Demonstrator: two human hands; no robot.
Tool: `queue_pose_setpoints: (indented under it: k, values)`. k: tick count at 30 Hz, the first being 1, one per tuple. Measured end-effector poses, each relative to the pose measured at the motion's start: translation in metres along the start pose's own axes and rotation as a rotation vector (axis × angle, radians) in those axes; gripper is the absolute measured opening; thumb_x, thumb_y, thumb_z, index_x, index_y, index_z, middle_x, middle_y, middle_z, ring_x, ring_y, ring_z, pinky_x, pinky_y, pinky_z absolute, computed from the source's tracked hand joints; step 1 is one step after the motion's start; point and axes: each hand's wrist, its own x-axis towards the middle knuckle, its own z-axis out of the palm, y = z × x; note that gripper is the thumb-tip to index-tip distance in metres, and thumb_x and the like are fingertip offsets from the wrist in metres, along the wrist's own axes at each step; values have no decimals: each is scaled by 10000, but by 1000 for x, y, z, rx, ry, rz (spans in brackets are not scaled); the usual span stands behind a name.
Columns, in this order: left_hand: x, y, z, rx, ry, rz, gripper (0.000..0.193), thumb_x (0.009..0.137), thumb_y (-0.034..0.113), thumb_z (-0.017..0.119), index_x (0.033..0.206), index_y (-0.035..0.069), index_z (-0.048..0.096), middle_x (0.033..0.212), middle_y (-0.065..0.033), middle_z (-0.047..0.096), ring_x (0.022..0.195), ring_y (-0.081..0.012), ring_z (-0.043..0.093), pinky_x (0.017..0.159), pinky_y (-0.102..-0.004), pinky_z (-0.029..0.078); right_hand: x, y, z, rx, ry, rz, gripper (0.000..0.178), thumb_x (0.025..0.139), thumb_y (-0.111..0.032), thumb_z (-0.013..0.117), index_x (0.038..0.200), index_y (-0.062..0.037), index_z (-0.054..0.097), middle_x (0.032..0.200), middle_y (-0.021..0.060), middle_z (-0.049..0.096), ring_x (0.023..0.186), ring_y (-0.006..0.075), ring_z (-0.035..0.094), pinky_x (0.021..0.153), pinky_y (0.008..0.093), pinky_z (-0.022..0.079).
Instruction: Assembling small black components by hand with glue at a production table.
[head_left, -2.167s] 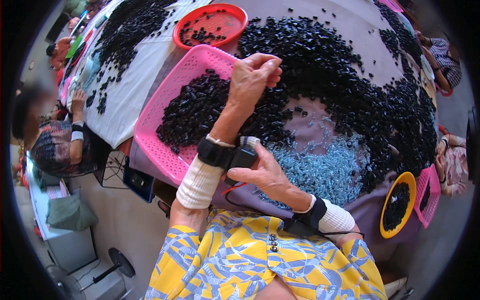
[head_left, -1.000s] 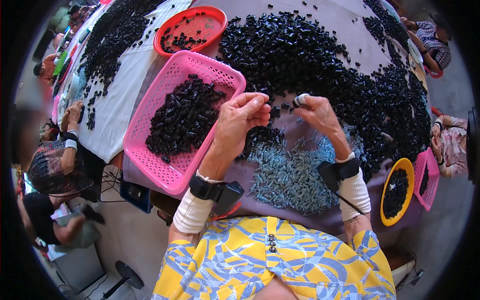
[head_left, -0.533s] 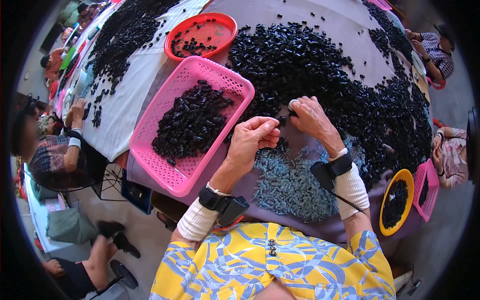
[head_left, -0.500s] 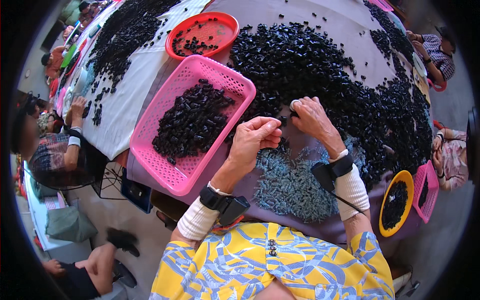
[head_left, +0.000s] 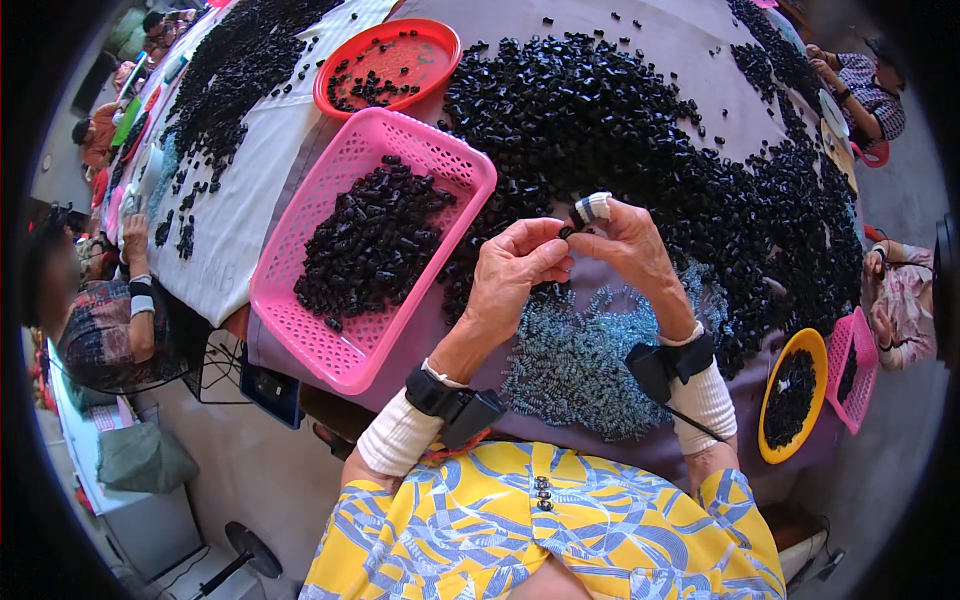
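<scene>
My left hand (head_left: pixel 512 270) is closed in a pinch on a small black plastic piece (head_left: pixel 566 232). Its fingertips meet those of my right hand (head_left: pixel 636 248), which is closed on the same piece from the other side. A white and dark wrap (head_left: pixel 592 208) covers one right-hand fingertip. Whether a smaller part sits between the fingers is hidden. Just beyond both hands spreads a large heap of small black plastic pieces (head_left: pixel 570 110). Below them, nearer my body, lies a pile of thin bluish metal coil springs (head_left: pixel 580 375).
Left of my hands stands a pink perforated basket (head_left: pixel 350 365) partly filled with black pieces. Behind it sits a red tray (head_left: pixel 425 55) holding some more. A yellow bowl (head_left: pixel 822 375) and a smaller pink basket (head_left: pixel 862 385) are at right. Other people sit around the table.
My right hand has come left from the edge of the black heap, and its fingertips now touch my left hand's at the piece. At lower left, a passing person's leg is gone from view.
</scene>
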Motion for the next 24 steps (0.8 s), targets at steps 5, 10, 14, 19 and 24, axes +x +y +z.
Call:
queue_pose_setpoints:
  k: [5,10,14,19,24]
  values:
    - [1,3,-3,23,18,65,210,866,90,615,1055,0,590,918,-70,642,766,-145,638,693,-275,548,2,-18,-2,-117,0,18,124,780,-61,664,884,-10,621,743,53,639,656,79,575,582,237,465]
    - [1,14,-8,-26,59,83,168,863,91,614,1002,-1,589,898,-97,647,756,-159,642,690,-283,548,10,-7,-27,-448,74,-7,99,775,-51,637,853,1,606,718,105,614,629,173,608,554,290,465]
    - [-2,16,-15,12,56,30,143,862,100,610,974,14,585,893,-101,648,745,-158,642,684,-285,546,-4,19,-34,-695,-73,-84,77,738,-46,605,800,-2,594,744,119,569,711,300,575,626,380,467]
    - [-6,18,-18,54,59,7,154,861,102,611,989,20,588,884,-96,649,738,-147,640,677,-280,544,-6,31,-32,-869,-40,-26,53,758,-54,596,797,-18,597,760,113,569,746,290,569,672,386,454]
    - [-7,16,-13,75,50,-6,184,860,102,621,1022,22,591,871,-87,650,734,-134,638,666,-262,542,6,45,-23,-1080,-113,-123,50,775,-79,596,800,-36,596,788,106,586,790,279,576,712,387,429]
